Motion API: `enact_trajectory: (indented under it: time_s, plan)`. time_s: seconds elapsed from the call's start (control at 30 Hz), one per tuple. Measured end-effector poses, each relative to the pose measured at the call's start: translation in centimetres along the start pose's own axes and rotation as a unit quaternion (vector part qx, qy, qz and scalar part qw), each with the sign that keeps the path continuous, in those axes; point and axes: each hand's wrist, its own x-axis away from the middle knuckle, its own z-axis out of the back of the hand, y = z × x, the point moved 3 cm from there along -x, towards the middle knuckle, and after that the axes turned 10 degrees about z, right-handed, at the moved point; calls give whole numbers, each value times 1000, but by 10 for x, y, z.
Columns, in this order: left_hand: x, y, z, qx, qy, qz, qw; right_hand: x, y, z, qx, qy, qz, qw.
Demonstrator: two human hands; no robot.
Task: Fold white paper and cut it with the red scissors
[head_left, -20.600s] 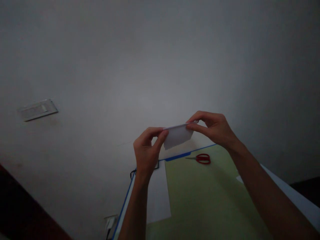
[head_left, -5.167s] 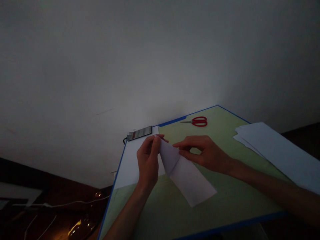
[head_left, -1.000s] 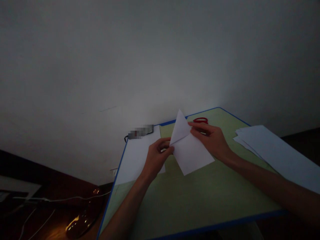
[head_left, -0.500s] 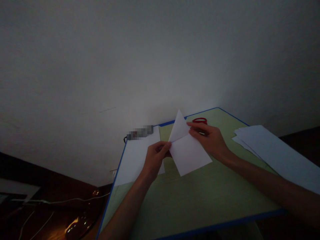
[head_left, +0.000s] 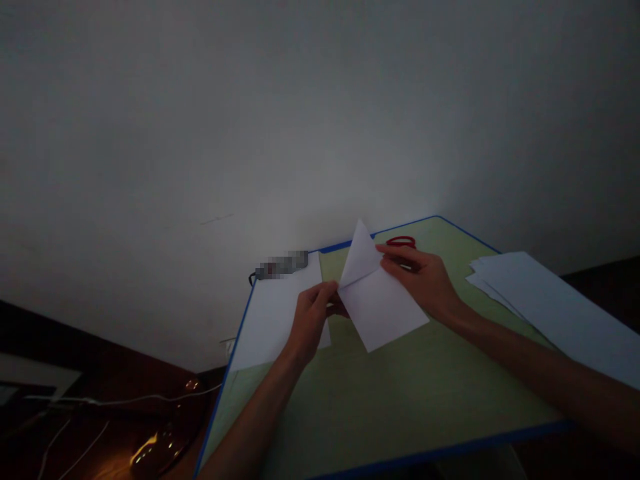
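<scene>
A white sheet of paper (head_left: 387, 312) is held up over the table, its upper part folded over into a pointed triangle. My left hand (head_left: 313, 313) is closed, thumb and fingers at the left end of the fold. On the other side, my right hand (head_left: 420, 277) pinches the paper's right edge near the triangle. The fold line runs between the two hands, and the lower part of the sheet hangs toward me. Red-handled scissors (head_left: 401, 241) lie just behind my right hand, mostly hidden by it.
The green table (head_left: 390, 407) has a blue edge and stands against a grey wall (head_left: 320, 120). Another white sheet (head_left: 267, 317) lies at the left, with a blurred dark object (head_left: 283, 265) at its top. Stacked white paper (head_left: 565, 307) lies at the right. White cables (head_left: 125, 403) run at lower left.
The paper has tilted slightly and its lower edge has shifted a little to the right. My left thumb has moved slightly outward at the corner; my right hand keeps its hold.
</scene>
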Motion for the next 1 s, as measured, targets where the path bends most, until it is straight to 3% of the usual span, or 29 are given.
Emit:
enact_trajectory:
  time_s: [0.37,0.67,0.83,1.0]
  plan:
    - [-2,-3,6,-128,26,-63,989,-1,-3,-1,4,1,7,1000]
    - [-1,-1,4,-73,0,-19,997,-2,-4,-2,-3,-41,-7,999]
    - [2,0,3,-153,57,-15,986,9,-5,-14,3,-107,2,994]
    - [-1,4,6,-277,136,-106,945,16,-4,-21,-2,-136,15,991]
